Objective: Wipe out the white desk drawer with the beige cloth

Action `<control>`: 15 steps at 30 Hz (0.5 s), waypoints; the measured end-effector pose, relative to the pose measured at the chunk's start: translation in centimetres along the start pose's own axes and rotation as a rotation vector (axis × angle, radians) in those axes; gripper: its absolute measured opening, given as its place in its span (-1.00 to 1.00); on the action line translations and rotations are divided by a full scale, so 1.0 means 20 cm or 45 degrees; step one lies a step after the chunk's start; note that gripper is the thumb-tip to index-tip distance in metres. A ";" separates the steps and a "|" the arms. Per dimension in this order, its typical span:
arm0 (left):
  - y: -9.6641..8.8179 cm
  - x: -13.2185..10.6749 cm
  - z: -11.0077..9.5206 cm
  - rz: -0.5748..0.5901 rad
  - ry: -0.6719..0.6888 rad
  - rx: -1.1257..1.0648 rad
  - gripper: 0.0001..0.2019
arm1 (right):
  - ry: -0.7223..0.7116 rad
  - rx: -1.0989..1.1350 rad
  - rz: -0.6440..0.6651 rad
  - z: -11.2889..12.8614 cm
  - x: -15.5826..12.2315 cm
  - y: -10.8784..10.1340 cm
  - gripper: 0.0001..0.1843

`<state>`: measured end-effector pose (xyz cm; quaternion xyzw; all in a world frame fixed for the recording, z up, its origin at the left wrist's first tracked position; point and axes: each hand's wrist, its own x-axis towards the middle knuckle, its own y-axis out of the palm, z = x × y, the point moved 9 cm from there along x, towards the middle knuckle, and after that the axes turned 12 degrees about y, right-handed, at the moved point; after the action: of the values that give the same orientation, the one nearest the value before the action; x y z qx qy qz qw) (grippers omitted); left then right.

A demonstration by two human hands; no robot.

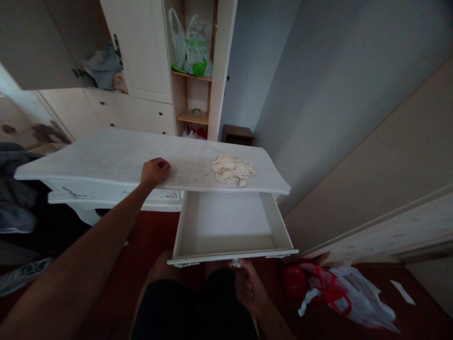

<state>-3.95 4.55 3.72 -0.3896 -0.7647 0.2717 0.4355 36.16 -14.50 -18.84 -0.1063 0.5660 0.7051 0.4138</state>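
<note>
My left hand [155, 171] rests on the top of a white desk [116, 151], its fingers curled into a loose fist with nothing showing in it. My right hand [248, 285] grips the drawer knob [236, 263] at the middle of the front of a white drawer [230, 222]. The drawer is pulled well out towards me, and its flat bottom shows bare. A crumpled cream cloth [233, 170] lies on the desk top above the drawer, to the right of my left hand.
Behind the desk stands a white wardrobe [145, 56] with plastic bags [196, 49] on an open shelf. Plastic bags [361, 293] and a red box [293, 281] lie on the floor at right. Dark fabric [53, 222] is heaped at left. A wall runs along the right.
</note>
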 end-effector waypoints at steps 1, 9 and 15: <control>0.00 0.00 0.00 0.005 0.000 0.012 -0.72 | 0.002 -0.010 0.011 -0.01 0.00 0.00 -0.55; 0.00 -0.01 -0.01 0.007 0.002 0.036 -0.71 | 0.022 -0.039 -0.015 -0.06 0.01 -0.05 -0.57; -0.01 -0.01 -0.02 -0.004 0.003 0.044 -0.74 | 0.034 -0.055 -0.020 -0.06 0.01 -0.04 -0.55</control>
<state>-3.61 4.32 3.85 -0.3811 -0.7601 0.2836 0.4434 36.21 -15.46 -19.97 -0.1292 0.5552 0.7124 0.4094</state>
